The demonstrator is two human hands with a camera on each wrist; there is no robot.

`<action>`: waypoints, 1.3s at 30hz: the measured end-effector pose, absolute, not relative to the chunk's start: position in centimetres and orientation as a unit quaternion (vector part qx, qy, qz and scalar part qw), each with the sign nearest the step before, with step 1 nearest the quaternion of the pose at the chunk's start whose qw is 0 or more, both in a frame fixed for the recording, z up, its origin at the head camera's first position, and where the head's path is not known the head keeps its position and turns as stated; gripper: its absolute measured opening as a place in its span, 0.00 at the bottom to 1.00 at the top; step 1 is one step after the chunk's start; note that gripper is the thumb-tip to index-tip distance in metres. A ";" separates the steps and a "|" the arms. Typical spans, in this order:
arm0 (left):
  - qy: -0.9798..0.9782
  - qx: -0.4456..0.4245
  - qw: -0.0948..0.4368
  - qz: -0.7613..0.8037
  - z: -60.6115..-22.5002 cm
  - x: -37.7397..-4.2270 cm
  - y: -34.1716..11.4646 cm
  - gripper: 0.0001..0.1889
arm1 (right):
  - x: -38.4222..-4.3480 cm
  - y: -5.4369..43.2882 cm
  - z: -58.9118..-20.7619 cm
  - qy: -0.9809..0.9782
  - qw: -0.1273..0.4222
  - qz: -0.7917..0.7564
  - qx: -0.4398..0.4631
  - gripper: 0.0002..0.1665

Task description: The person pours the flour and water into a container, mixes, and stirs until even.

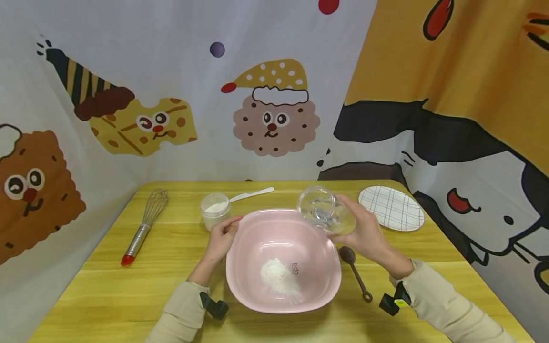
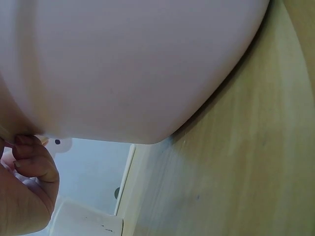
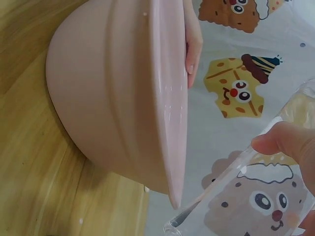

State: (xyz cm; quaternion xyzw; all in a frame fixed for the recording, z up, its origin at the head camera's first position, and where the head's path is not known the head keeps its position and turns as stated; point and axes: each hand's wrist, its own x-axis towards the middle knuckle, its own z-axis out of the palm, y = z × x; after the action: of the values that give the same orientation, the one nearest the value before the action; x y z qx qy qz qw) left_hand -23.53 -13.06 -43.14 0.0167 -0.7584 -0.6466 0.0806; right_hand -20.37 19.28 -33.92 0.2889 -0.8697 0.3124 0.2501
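Note:
A pink basin (image 1: 240, 286) stands on the table with a heap of white powder (image 1: 276, 276) on its bottom. At its upper left rim my left hand (image 1: 221, 239) pinches the edge, fingers curled in the left wrist view. My right hand (image 1: 362, 228) grips a clear cup (image 1: 317, 209), tilted towards the basin above the upper right rim. In the right wrist view the thumb lies along the cup's side (image 3: 246, 191). Whether liquid is in the cup, I cannot tell surely. Close to the left fingertips is a clear jar (image 1: 214, 216) holding white powder.
A whisk (image 1: 146, 224) with a red-ended handle lies at the left. Behind the basin is a white plastic knife (image 1: 252, 194). A brown spoon (image 1: 355, 271) lies right of the basin, and a checked oval plate (image 1: 391, 208) sits farther back. Printed cloth hangs behind the table (image 1: 94, 290).

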 end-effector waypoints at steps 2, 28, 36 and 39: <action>-0.759 0.018 0.080 -0.646 -43.2 -23.5 -13.0 0.14 | -20.3 19.2 -34.0 -0.870 0.253 0.308 0.292 0.56; -0.756 0.028 0.066 -0.650 -42.9 -23.6 -13.2 0.15 | -19.8 18.4 -34.4 -0.881 0.273 0.224 0.315 0.56; -0.762 0.022 0.075 -0.643 -42.8 -23.5 -13.1 0.14 | -19.7 18.6 -34.6 -0.886 0.273 0.211 0.308 0.56; -0.763 0.023 0.078 -0.642 -42.8 -23.4 -13.1 0.14 | -19.7 18.6 -34.7 -0.889 0.277 0.200 0.306 0.58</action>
State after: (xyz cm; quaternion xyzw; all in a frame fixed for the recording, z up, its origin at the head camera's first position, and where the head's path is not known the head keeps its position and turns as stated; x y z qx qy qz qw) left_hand -23.44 -13.10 -42.81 0.0231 -0.7626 -0.6417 0.0782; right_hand -19.66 18.62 -34.70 0.3059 -0.8885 0.2002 0.2773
